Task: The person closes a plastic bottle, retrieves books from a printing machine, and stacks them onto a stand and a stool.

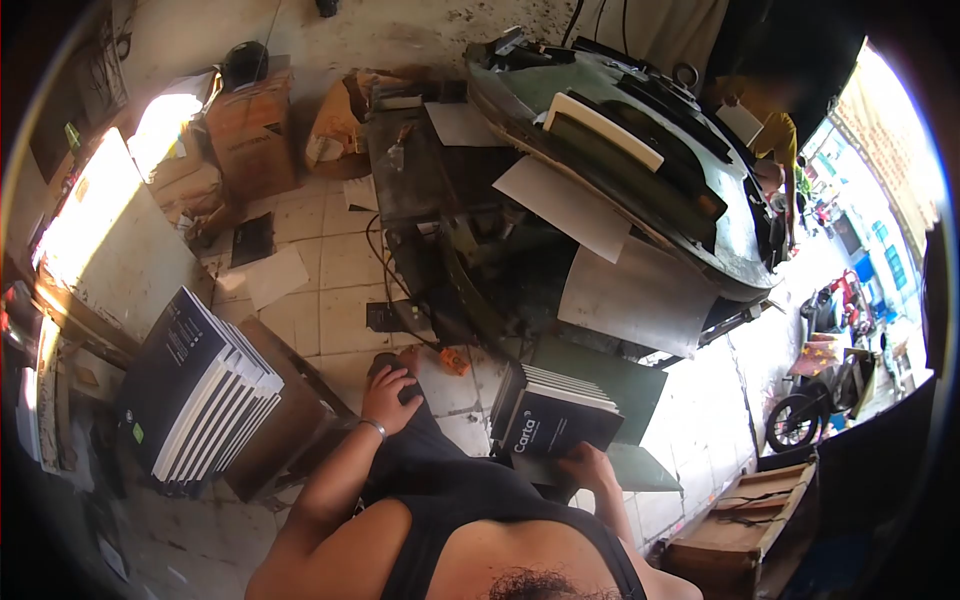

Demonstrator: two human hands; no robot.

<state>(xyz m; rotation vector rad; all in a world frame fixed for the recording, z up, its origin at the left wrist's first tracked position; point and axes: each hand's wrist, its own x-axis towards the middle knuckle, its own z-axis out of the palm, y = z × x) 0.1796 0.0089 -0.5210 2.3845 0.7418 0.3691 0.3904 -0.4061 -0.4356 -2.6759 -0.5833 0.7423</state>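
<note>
My left hand (393, 395) rests on my dark-clad knee with its fingers apart, holding nothing. Low at the right, my right hand (586, 466) has its fingers curled at the lower edge of a dark book (548, 424) with "Carta" in white on its cover. That book is at the front of a row of similar books (570, 388) with pale page edges, which stands on a green surface (635, 385). Part of my right hand's fingers is hidden. To my left stands a tall stack of dark-covered books (190, 395).
A large round machine table (610, 80) with sheets of paper (640, 295) stands ahead. Cardboard boxes (252, 135) are at the back left, and a wooden crate (745, 515) is at the lower right. Another person (775, 135) is beyond the machine, near a parked motorbike (800, 415).
</note>
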